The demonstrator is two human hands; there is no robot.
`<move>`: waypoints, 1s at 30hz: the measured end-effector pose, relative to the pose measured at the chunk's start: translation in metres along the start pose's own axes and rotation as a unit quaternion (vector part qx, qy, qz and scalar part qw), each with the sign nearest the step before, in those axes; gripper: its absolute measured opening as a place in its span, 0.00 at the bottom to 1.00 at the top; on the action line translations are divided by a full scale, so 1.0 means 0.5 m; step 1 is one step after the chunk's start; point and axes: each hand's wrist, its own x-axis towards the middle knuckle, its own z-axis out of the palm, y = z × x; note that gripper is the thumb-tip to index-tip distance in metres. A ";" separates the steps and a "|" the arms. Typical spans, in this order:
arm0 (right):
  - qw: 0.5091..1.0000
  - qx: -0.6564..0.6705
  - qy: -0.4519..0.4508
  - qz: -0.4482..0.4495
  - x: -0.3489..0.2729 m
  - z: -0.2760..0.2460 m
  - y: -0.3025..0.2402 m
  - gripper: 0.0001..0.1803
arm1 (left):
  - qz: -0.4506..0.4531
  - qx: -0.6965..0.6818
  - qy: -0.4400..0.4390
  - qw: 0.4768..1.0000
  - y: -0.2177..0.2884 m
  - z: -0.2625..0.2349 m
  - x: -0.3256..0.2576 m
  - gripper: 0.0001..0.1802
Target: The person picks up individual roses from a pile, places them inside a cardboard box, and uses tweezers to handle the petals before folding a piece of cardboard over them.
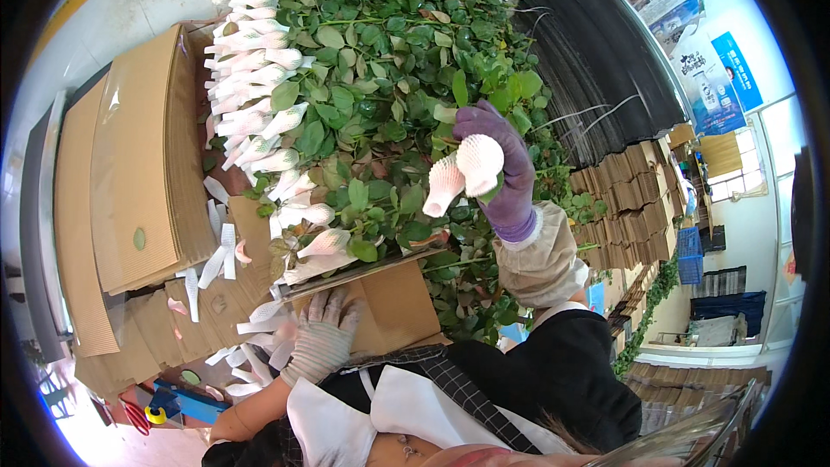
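My right hand (516,169), in a purple glove, is closed around the stems of two flowers in white-pink foam net sleeves (482,164). It holds them above a big heap of leafy green stems (389,112), with their sleeved heads toward me. My left hand (327,331), in a pale striped glove, lies with its fingers stretched out on a brown cardboard sheet (400,304) at the near edge of the heap. Beside it are loose white foam sleeves (264,326). Many more sleeved flower heads (259,60) line the left side of the heap.
Stacked corrugated cardboard (143,173) stands on the left, with more folded cardboard (627,195) at the right. Behind that leans a stack of black sheets (588,60). Red scissors (136,418) and yellow tape (156,416) lie at the lower left. A blue crate (689,255) stands farther right.
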 end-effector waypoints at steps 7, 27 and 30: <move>1.000 0.006 0.018 -0.008 -0.007 0.001 -0.001 0.15 | -0.017 0.014 0.046 0.999 0.007 0.005 -0.006 0.22; 0.950 0.264 0.148 -0.071 0.031 -0.035 0.044 0.19 | -0.019 0.019 0.019 0.999 0.007 -0.008 -0.007 0.28; 0.966 0.145 0.198 -0.081 0.042 -0.084 0.070 0.24 | -0.018 0.014 -0.014 1.000 0.007 -0.008 -0.003 0.35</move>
